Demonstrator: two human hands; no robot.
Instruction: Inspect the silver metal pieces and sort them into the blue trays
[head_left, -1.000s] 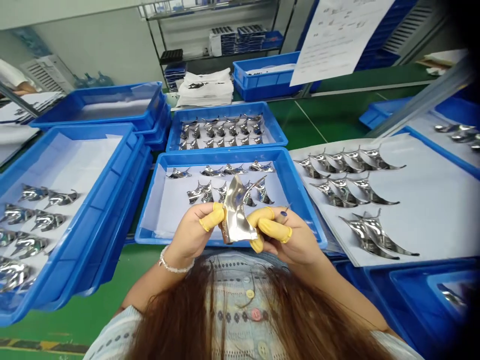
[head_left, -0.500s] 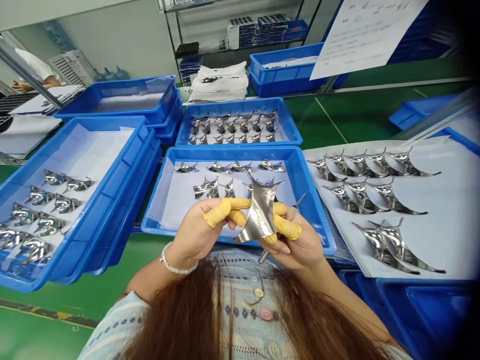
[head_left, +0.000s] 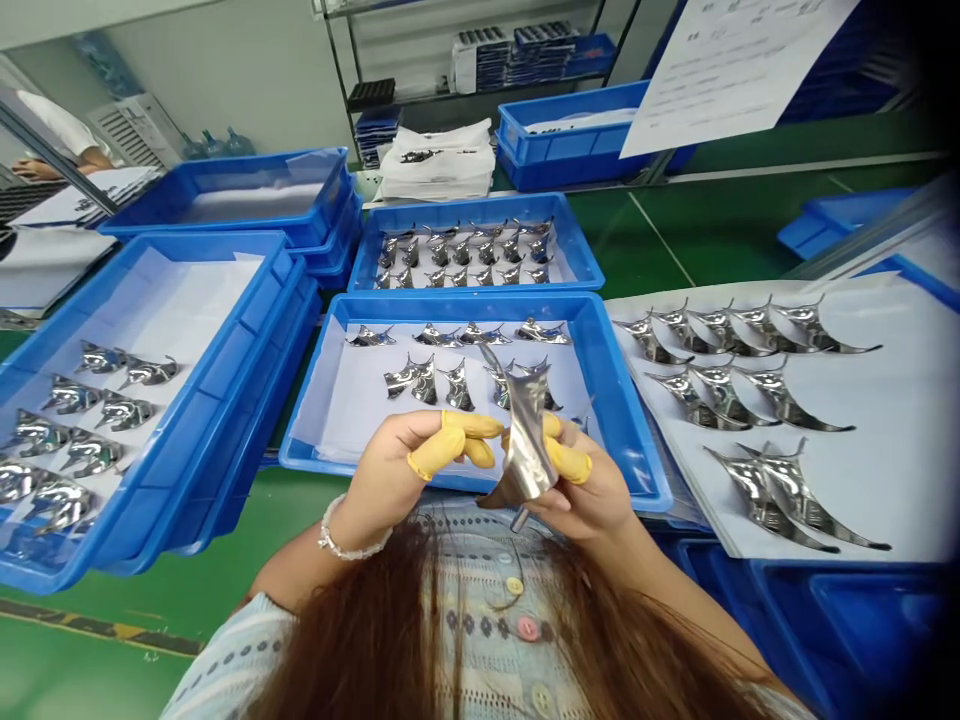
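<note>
A shiny, curved metal piece with pointed corners (head_left: 529,430) is held up in front of my chest, tilted. My right hand (head_left: 596,480) is closed around its right side, yellow finger cots on the fingertips. A slim rod-like tool (head_left: 520,518) sticks out below that hand; most of it is hidden. My left hand (head_left: 420,455), also in yellow finger cots, has its fingers pinched together at the piece's left edge; the exact contact is partly hidden. Behind the hands, a blue tray (head_left: 315,440) lined with white paper holds several similar metal pieces (head_left: 457,383).
Farther back lies another blue tray (head_left: 592,255) of metal pieces. Stacked blue trays (head_left: 247,320) stand at left. On the right, several pieces rest on white paper (head_left: 885,430). A printed sheet (head_left: 739,75) hangs at upper right. Another person's arm (head_left: 94,155) shows at far left.
The metal piece has turned so its face is narrower to me, and it sits slightly lower. My right hand has shifted a little left; the left fingers have dipped slightly.
</note>
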